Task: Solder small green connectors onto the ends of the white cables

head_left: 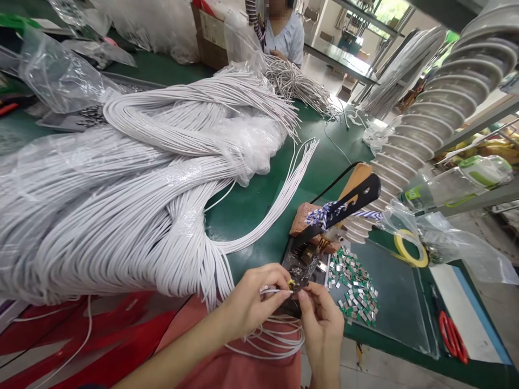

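Observation:
My left hand (257,292) is closed in a pinch on the end of a white cable (267,291). Close beside it, my right hand (322,319) pinches with thumb and forefinger; whatever is between those fingertips is too small to make out. Both sets of fingertips nearly meet at the near end of a dark, solder-spattered holder (300,270). A brick (305,217) sits behind, with a black strap-like bar (352,200) tied on by blue-and-white cord. Right of the holder lies a heap of small green circuit boards with metal connectors (357,286). Loops of white cable (275,340) hang below my hands.
Large bundles of white cable (121,232) fill the left side. A ribbed extraction hose (425,119) comes down at right. Yellow tape (410,248), red-handled scissors (452,335) and a clear bottle (458,183) are at right. Another person (284,40) sits across the green table (259,200).

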### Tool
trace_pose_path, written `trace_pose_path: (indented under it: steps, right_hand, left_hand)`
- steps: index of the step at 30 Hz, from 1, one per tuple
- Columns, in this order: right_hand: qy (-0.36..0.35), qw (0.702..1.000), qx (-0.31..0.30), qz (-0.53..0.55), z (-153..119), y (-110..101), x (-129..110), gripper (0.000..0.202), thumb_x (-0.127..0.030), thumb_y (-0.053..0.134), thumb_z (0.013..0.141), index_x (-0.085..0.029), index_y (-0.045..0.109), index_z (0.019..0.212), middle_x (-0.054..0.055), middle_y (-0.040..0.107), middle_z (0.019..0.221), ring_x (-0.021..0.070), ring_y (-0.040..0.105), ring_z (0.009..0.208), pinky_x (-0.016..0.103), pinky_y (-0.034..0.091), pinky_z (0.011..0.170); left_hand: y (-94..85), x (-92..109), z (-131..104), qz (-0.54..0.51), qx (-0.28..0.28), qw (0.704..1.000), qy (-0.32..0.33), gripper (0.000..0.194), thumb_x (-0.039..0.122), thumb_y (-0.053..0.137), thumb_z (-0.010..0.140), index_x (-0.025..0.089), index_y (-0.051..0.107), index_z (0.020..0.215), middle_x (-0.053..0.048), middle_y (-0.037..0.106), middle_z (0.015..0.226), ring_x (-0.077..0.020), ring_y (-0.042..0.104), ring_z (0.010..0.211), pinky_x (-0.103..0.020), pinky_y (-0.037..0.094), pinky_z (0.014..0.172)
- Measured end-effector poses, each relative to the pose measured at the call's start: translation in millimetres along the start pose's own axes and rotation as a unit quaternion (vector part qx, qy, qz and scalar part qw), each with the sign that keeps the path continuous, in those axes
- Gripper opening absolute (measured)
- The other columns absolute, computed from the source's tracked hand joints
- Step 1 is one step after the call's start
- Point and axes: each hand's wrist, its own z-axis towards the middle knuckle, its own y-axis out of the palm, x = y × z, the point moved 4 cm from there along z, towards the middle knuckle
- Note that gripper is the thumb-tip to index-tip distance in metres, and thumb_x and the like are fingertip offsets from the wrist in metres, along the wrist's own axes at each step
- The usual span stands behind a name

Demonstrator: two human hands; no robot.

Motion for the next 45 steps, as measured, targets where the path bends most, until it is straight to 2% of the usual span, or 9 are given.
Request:
trace_pose_path:
  steps: [6,11,16,21,24,28,35,41,45]
  right_hand:
    - [0.017,0.997,-0.008,0.076,-1,-1,8,0.021,-0.038,0.067,0.082,-0.018,0.064,0.087,-0.002,0.054,0.065,0.0101,0.042,0.051,0.021,0.037,0.048]
    - [-0.027,0.995,-0.019,0.096,-2,-1,1,0.015,-0.032,0.064,0.085,-0.019,0.057,0.086,-0.002,0.052,0.074,0.0082,0.039,0.052,0.02,0.035,0.048]
    - [-0.086,0.992,-0.036,0.088,-4,-4,-9,0.015,-0.026,0.062,0.087,-0.021,0.05,0.081,-0.002,0.047,0.082,0.0091,0.043,0.059,0.019,0.036,0.051]
    - [-0.102,0.991,-0.022,0.082,-7,-7,-9,0.012,-0.028,0.054,0.094,-0.022,0.057,0.083,-0.001,0.052,0.082,0.0119,0.053,0.069,0.02,0.044,0.059]
    - [-0.071,0.994,-0.003,0.079,-12,-3,-8,0.009,-0.028,0.055,0.094,-0.023,0.062,0.089,0.0,0.062,0.08,0.012,0.06,0.072,0.019,0.049,0.066]
    - [-0.032,0.995,0.028,0.09,-18,2,-8,0.014,-0.032,0.057,0.093,-0.021,0.062,0.087,0.0,0.066,0.072,0.013,0.063,0.066,0.021,0.051,0.064]
    - [-0.124,0.992,0.028,0.023,-11,0,-11,0.011,-0.024,0.061,0.088,-0.019,0.064,0.08,0.007,0.066,0.095,0.0183,0.065,0.087,0.026,0.054,0.073]
    - [-0.11,0.993,0.024,0.038,-11,0,-9,0.01,-0.02,0.061,0.089,-0.018,0.065,0.08,0.008,0.067,0.098,0.0186,0.065,0.09,0.028,0.054,0.078]
    - [-0.145,0.988,0.024,0.054,-12,-1,-11,0.006,-0.016,0.063,0.086,-0.02,0.067,0.083,0.006,0.067,0.098,0.0175,0.065,0.091,0.026,0.053,0.079]
  left_hand:
    - [0.9,1,-2,0.046,-0.019,0.999,0.007,0.019,0.018,0.054,0.09,0.014,0.066,0.077,-0.007,0.056,0.101,-0.0158,0.059,0.084,-0.024,0.045,0.077]
    - [5.4,3,-1,0.051,-0.034,0.998,0.023,0.024,0.018,0.049,0.091,0.015,0.061,0.071,-0.006,0.064,0.088,-0.0167,0.06,0.078,-0.025,0.046,0.073]
    - [4.2,2,-1,0.056,-0.008,0.998,0.021,0.024,0.016,0.052,0.089,0.016,0.055,0.065,-0.005,0.066,0.08,-0.0148,0.06,0.071,-0.022,0.045,0.065]
    - [4.3,2,0,0.046,0.011,0.999,0.015,0.024,0.011,0.052,0.085,0.015,0.052,0.062,-0.005,0.066,0.08,-0.0127,0.059,0.068,-0.019,0.044,0.062]
    - [4.0,3,1,0.035,0.024,0.999,0.03,0.023,0.011,0.052,0.084,0.015,0.054,0.062,-0.004,0.066,0.078,-0.012,0.058,0.066,-0.019,0.044,0.062]
    - [2.7,7,3,0.023,0.032,0.998,0.044,0.022,0.012,0.053,0.084,0.014,0.057,0.063,-0.004,0.066,0.077,-0.0113,0.057,0.062,-0.02,0.045,0.062]
    - [0.0,13,4,0.014,0.032,0.999,0.022,0.022,0.013,0.054,0.085,0.015,0.055,0.062,-0.005,0.066,0.079,-0.0135,0.059,0.066,-0.021,0.046,0.063]
    - [-0.3,20,6,0.043,0.034,0.998,0.033,0.022,0.011,0.053,0.083,0.015,0.053,0.061,-0.005,0.066,0.076,-0.0135,0.059,0.065,-0.021,0.045,0.06]
    - [-0.2,24,6,0.044,0.03,0.996,0.07,0.021,0.012,0.052,0.085,0.016,0.055,0.064,-0.006,0.066,0.078,-0.0146,0.061,0.067,-0.022,0.047,0.062]
